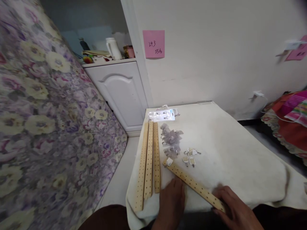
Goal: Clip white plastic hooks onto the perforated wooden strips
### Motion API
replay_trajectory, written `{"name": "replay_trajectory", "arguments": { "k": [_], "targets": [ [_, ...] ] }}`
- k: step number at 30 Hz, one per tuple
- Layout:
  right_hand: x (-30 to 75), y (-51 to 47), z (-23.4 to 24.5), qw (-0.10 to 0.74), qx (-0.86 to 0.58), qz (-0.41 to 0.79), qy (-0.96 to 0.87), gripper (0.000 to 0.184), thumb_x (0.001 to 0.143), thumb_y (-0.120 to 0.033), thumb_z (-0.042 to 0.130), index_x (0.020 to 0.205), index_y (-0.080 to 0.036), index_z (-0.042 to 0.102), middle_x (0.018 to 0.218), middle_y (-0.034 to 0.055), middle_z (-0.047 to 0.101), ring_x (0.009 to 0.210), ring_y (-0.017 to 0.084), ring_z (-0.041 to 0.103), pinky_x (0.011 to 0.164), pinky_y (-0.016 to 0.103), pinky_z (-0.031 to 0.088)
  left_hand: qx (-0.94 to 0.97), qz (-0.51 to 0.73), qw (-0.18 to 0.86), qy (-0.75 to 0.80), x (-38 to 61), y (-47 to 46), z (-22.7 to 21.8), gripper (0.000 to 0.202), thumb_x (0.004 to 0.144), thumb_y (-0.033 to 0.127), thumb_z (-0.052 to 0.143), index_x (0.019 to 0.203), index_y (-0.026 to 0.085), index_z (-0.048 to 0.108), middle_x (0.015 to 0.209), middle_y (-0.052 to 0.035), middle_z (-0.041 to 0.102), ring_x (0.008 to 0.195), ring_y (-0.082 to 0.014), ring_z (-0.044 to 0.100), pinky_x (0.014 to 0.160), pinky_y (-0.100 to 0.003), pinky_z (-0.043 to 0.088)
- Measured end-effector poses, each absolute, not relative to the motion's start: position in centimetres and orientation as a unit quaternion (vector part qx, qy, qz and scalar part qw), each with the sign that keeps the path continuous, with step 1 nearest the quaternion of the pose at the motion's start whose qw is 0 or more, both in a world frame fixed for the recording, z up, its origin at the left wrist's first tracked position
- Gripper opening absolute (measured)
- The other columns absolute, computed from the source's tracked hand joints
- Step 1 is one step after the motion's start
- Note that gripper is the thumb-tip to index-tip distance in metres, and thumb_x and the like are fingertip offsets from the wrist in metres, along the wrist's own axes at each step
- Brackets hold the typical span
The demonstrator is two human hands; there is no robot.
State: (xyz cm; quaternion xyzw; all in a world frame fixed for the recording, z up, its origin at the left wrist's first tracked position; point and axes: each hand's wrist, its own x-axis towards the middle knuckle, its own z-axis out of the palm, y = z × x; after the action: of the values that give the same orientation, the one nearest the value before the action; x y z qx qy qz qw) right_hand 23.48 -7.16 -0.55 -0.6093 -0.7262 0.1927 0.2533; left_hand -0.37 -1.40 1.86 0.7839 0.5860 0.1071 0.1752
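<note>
Perforated strip (194, 186) is laid slantwise on the cloth-covered counter (240, 150), near its front edge. Its long axis runs from a far end on the left, where one white hook (169, 161) is seen on it, to a near end on the right at the counter's front edge. The left hand (171, 201) is rested against the strip's near side at about its middle, its fingers (178, 188) stretched out and released, touching the wood without enclosing it. The right hand (236, 209) is set at the near end, its fingers (219, 193) curled around the wood there, so that end is grasped.

Along the counter's left edge three more strips (150, 159) are laid side by side, touching, pointing away from the person. At the far left corner a blister pack (161, 115) is seen, with a few small metal pieces sealed in it. Just beyond the slanted strip a grey heap of hooks (171, 137) is spread, and to its right some white hooks (190, 156) are scattered loose.
</note>
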Motion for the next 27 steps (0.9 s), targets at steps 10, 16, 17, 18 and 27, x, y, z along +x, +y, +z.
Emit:
{"name": "replay_trajectory", "arguments": {
  "k": [10,16,17,18,27],
  "targets": [
    [22.8,-7.0,0.3,0.244,-0.604,0.196,-0.733,0.028,0.076,-0.021,0.058,0.104,-0.026,0.059,0.102,0.0062,0.061,0.093,0.021,0.063,0.077,0.029,0.056,0.792,0.153,0.163,0.568,-0.3,-1.3,1.5,0.017,0.091,0.022,0.039,0.094,0.024,0.055,0.089,-0.0007,0.067,0.082,-0.0178,0.064,0.066,-0.027,0.043],
    [22.7,-7.0,0.2,0.255,-0.604,0.192,-0.730,0.027,0.075,-0.021,0.057,0.101,-0.025,0.059,0.101,0.0060,0.061,0.089,0.020,0.064,0.074,0.028,0.056,0.797,0.173,0.129,0.564,-0.2,-1.2,1.0,0.015,0.090,0.021,0.041,0.093,0.024,0.056,0.086,-0.0005,0.068,0.079,-0.0181,0.065,0.063,-0.028,0.043],
    [22.7,-7.0,0.2,0.257,-0.602,0.193,-0.731,0.028,0.074,-0.020,0.057,0.101,-0.025,0.059,0.101,0.0059,0.061,0.090,0.020,0.064,0.075,0.029,0.056,0.799,0.178,0.125,0.561,-0.2,-1.2,0.9,0.015,0.091,0.021,0.041,0.093,0.024,0.055,0.085,-0.0003,0.068,0.078,-0.0179,0.065,0.063,-0.027,0.043],
    [22.8,-7.0,0.1,0.257,-0.600,0.196,-0.731,0.028,0.074,-0.020,0.057,0.102,-0.025,0.059,0.101,0.0059,0.061,0.091,0.020,0.063,0.076,0.029,0.056,0.801,0.184,0.120,0.557,-0.2,-1.3,0.9,0.015,0.091,0.022,0.040,0.092,0.025,0.055,0.084,-0.0001,0.068,0.077,-0.0176,0.065,0.063,-0.027,0.043],
    [24.1,-7.1,-1.0,0.271,-0.548,0.230,-0.757,0.048,0.074,-0.022,0.061,0.122,-0.022,0.053,0.119,0.0114,0.057,0.111,0.025,0.057,0.094,0.034,0.049,0.812,0.195,0.071,0.546,-0.4,-1.4,0.4,0.015,0.092,0.023,0.039,0.091,0.023,0.054,0.079,-0.0007,0.064,0.075,-0.0170,0.064,0.061,-0.026,0.043]
  ]
}}
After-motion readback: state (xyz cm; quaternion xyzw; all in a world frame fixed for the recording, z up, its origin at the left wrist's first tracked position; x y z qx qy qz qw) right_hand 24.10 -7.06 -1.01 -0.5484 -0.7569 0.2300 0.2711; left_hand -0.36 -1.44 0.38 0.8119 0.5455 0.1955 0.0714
